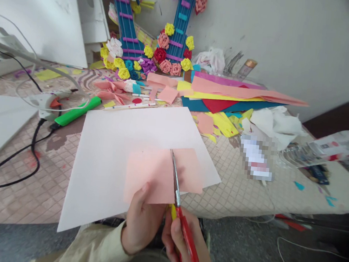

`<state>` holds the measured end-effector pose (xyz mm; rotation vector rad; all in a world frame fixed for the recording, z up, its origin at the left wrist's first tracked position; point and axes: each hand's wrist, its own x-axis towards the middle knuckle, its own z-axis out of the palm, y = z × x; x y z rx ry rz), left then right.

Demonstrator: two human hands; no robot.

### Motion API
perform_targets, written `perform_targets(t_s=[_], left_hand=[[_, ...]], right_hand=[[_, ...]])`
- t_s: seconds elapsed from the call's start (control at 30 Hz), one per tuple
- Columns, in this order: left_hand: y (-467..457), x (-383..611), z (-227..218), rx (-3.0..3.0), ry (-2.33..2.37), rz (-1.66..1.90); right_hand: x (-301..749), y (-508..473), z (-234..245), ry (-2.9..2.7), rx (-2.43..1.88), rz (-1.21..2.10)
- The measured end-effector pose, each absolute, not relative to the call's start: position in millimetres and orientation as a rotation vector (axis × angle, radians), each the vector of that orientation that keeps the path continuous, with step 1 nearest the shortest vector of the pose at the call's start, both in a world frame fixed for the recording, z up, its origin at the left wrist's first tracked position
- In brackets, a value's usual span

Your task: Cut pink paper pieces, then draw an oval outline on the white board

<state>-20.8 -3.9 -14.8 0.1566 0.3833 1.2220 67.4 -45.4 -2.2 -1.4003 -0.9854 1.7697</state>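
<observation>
My left hand point(144, 220) is closed on a piece of pink paper point(154, 178), its thumb lying on top near the lower edge. My right hand point(187, 235) grips a pair of scissors point(188, 231) with red and yellow handles. The metal blades point away from me along the right side of the held paper. Right of the blades lies more pink paper point(192, 169); whether it is still joined to the held part, I cannot tell. Beneath it all, a large white sheet point(103, 161) rests at the table's front edge.
A hot glue gun point(49, 102) with a black cord and a green stick-shaped thing point(77, 111) lie on the left. Coloured paper sheets point(236, 93) are stacked behind. Blue guitar-shaped crafts point(180, 28) with paper flowers lean on the wall. A phone point(255, 157) and plastic bottle point(321, 149) lie right.
</observation>
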Motion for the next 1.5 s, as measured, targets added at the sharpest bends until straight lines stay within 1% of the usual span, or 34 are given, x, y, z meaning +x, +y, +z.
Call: perform_targets(t_s=[0.43, 1.0, 1.5], left_hand=[[-3.2, -20.0, -11.9, 0.17, 0.462, 1.238], [-6.9, -22.2, -18.8, 0.109, 0.371, 1.2], [-7.8, -21.9, -19.3, 0.096, 0.36, 1.281]], right_hand=[[66.1, -45.8, -3.1, -0.951, -1.413, 1.769], [65.8, -45.7, -1.5, -1.017, -1.432, 1.709], [67.0, -44.1, -4.2, -0.976, -1.386, 1.76]])
